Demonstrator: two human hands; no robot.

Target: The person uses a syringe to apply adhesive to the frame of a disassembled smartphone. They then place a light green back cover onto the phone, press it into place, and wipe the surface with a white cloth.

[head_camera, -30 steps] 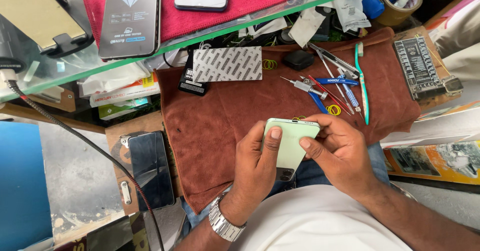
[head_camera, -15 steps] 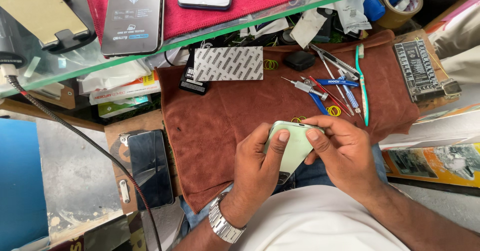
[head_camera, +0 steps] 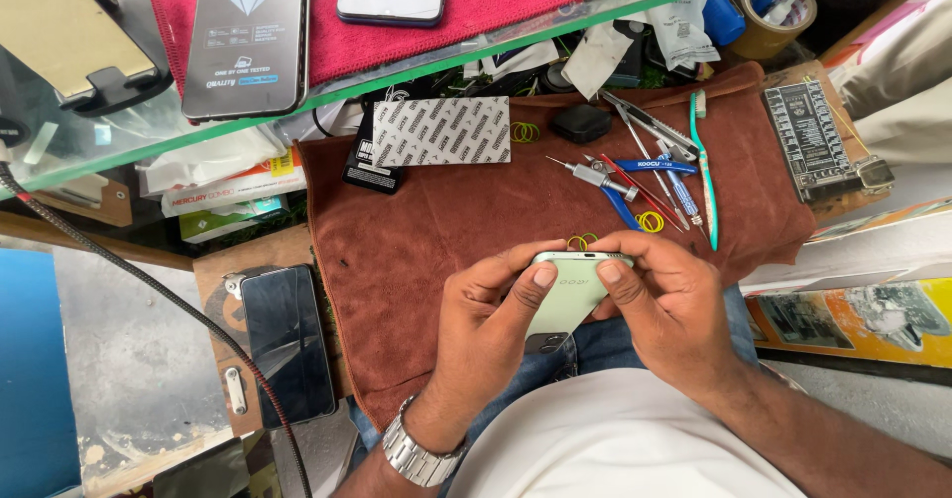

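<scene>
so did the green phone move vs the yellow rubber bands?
Yes. The green phone has tilted and shifted up slightly toward the yellow rubber bands, held in both hands.

Pale green phone (head_camera: pixel 567 295), slim, with rounded corners, held back side up between both hands. Tilted, far end raised, with a small port slot visible along that top edge. Near end sunk low between the palms, showing a dark camera block at its lower corner. Faint lettering on the back, too small to make out. Left thumb pressed on the left part of the back, right thumb on the right part, both near the far end. Fingers of both hands curled round the far edge and sides. Held above the lap, just on the near side of the brown cloth's edge.
</scene>
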